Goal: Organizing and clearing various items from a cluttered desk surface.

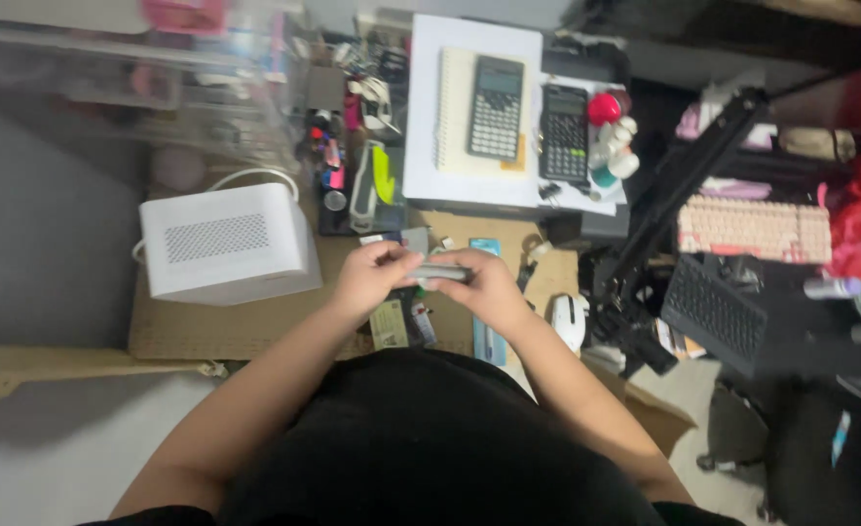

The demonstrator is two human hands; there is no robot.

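My left hand (372, 276) and my right hand (486, 284) meet over a cardboard sheet (245, 326). Between them they hold a small, flat, grey metallic object (440, 274), gripped at both ends; what it is cannot be told from the blur. Under the hands lie small cards and packets (398, 323) and a thin blue strip (485, 343). A white computer mouse (569, 319) rests just right of my right hand.
A white perforated box (224, 242) with a cable stands at the left. Behind are a notebook with a grey calculator (495, 107), a black calculator (564, 133), pens and clutter (338, 156). A black stand (674, 195), a pink keyboard (752, 229) and a black keyboard (713, 312) fill the right.
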